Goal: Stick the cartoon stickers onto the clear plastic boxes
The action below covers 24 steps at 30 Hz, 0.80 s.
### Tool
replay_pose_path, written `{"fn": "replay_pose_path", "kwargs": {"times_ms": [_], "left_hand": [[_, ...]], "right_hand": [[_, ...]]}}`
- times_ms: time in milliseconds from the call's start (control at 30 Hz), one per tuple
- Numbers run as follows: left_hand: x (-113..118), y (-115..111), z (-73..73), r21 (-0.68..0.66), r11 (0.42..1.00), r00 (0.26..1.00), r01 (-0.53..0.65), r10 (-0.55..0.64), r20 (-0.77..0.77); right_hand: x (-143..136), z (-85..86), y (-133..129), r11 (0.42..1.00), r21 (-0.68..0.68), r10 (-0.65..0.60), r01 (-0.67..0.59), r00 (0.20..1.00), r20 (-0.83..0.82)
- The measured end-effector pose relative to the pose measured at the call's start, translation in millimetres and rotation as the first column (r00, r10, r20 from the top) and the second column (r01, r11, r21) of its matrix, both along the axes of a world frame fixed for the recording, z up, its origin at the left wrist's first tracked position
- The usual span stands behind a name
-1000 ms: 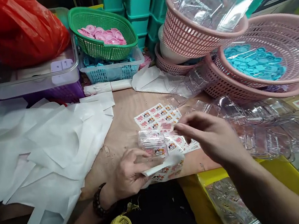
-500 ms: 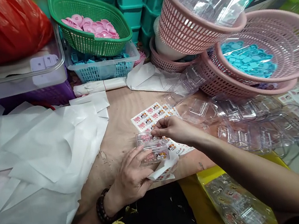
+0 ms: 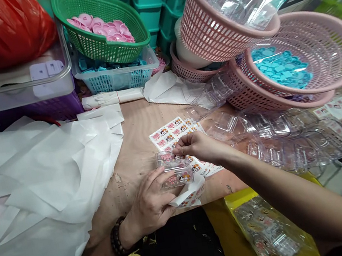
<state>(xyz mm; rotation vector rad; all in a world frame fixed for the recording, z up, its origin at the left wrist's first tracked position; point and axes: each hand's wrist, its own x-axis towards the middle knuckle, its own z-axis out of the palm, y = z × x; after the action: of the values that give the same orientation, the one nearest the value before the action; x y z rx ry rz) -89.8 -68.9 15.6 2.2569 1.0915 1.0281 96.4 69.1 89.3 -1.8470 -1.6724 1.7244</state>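
While your right hand (image 3: 195, 145) closes thumb and forefinger at the edge of a pink-printed sticker (image 3: 165, 157), that sticker lies at the upper section of the clear case (image 3: 177, 176); whether it is fully pressed down, you cannot tell. Your left hand (image 3: 150, 198) rests its fingers on the lower section and pinches a curled sticker sheet (image 3: 189, 194) at six o'clock. Flat sticker sheets (image 3: 165, 132) lie at one o'clock on the counter (image 3: 134, 128), empty clear cases (image 3: 280, 148) at three, white papers (image 3: 61, 165) at nine.
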Motion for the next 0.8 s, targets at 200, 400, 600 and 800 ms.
{"fn": "replay_pose_path", "kwargs": {"times_ms": [200, 400, 600, 800], "left_hand": [[-1, 0, -0.6, -0.015, 1.0, 1.0, 0.017, -0.017, -0.012], [0, 1, 0.5, -0.021, 1.0, 1.0, 0.013, -0.014, -0.027], [0, 1, 1.1, -0.006, 1.0, 1.0, 0.002, -0.002, -0.029], [1, 2, -0.7, -0.005, 1.0, 1.0, 0.002, -0.003, -0.017]], "right_hand": [[-2, 2.1, 1, 1.0, -0.011, -0.012, 0.012, 1.0, -0.014], [-1, -1.1, 2, 1.0, 0.008, -0.001, 0.001, 1.0, 0.013], [-1, -5.3, 2, 0.989, 0.101, 0.108, -0.113, 0.993, 0.054], [-7, 9.2, -12, 0.852, 0.284, 0.248, -0.44, 0.817, 0.52]]}}
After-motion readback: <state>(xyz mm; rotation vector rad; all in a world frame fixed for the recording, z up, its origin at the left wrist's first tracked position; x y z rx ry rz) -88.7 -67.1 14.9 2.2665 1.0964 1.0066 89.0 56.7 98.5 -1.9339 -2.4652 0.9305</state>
